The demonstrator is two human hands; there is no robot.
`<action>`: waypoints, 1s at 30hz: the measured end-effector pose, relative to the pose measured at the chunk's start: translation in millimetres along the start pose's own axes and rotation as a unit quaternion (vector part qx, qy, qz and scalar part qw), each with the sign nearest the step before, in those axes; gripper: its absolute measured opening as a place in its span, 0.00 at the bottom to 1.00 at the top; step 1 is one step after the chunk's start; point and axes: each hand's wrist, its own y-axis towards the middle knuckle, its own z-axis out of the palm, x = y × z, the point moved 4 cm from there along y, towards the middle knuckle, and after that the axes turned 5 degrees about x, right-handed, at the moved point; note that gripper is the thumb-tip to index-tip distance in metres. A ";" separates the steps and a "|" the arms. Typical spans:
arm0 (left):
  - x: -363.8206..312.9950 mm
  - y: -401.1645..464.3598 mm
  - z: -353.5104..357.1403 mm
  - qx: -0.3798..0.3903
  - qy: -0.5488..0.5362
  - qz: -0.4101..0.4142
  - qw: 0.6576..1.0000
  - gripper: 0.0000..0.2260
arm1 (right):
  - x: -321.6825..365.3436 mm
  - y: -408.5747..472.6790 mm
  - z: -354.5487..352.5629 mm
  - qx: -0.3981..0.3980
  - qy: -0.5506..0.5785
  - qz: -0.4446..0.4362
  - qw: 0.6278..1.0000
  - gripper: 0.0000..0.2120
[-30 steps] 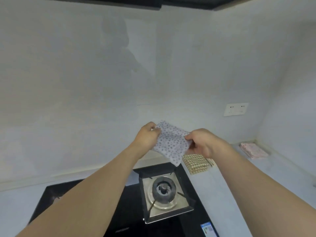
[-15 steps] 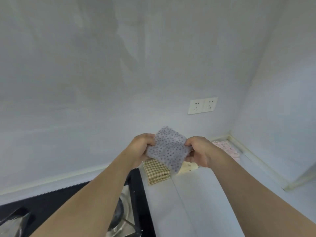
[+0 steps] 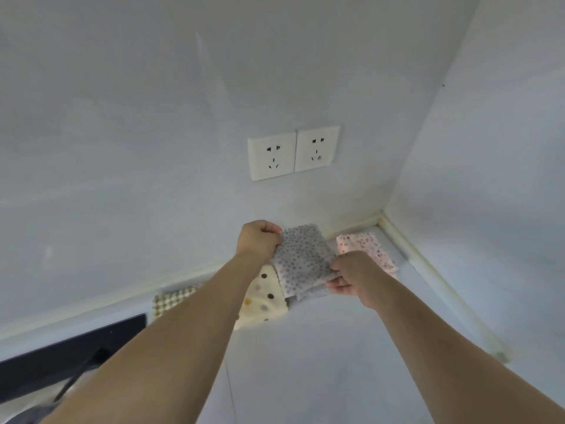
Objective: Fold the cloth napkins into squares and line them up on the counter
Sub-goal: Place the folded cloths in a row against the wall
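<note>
Grey cotton with small dark dots makes up the folded square napkin (image 3: 302, 261) held above the far end of the pale table (image 3: 330, 362), near the corner where 2 white walls meet. The left hand (image 3: 258, 240) pinches the napkin's upper left edge, fingers curled over the cloth, and the right hand (image 3: 351, 275) pinches its lower right edge between thumb and fingers, so each grip is closed on the fabric. Whether the napkin's lower edge touches the table cannot be told. Behind it on the table lie 3 other folded napkins along the back wall: a pink floral folded napkin (image 3: 367, 247) to the right by the corner, a cream folded napkin with large coloured dots (image 3: 263, 296) just left of the grey one and partly under the left forearm, and a tan checked folded napkin (image 3: 171, 301) further left. A black glass stove top (image 3: 61, 356) fills the lower left corner. On the back wall above the hands sits a white double socket plate (image 3: 294, 152). A raised white strip (image 3: 428, 270) runs along the join between table and right wall.
</note>
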 end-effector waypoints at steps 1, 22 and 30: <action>6.2 11.6 11.6 -0.001 0.014 0.001 1.000 0.10 | -4.8 18.1 -4.2 -0.006 0.015 0.020 1.000 0.10; 85.6 87.2 82.0 -0.015 0.185 -0.029 0.982 0.09 | -70.4 145.3 -8.1 -0.038 -0.253 -0.023 0.966 0.04; 85.0 33.9 31.5 -0.120 0.296 0.071 0.945 0.14 | -29.4 102.3 -8.2 -0.188 -0.515 -0.191 0.814 0.21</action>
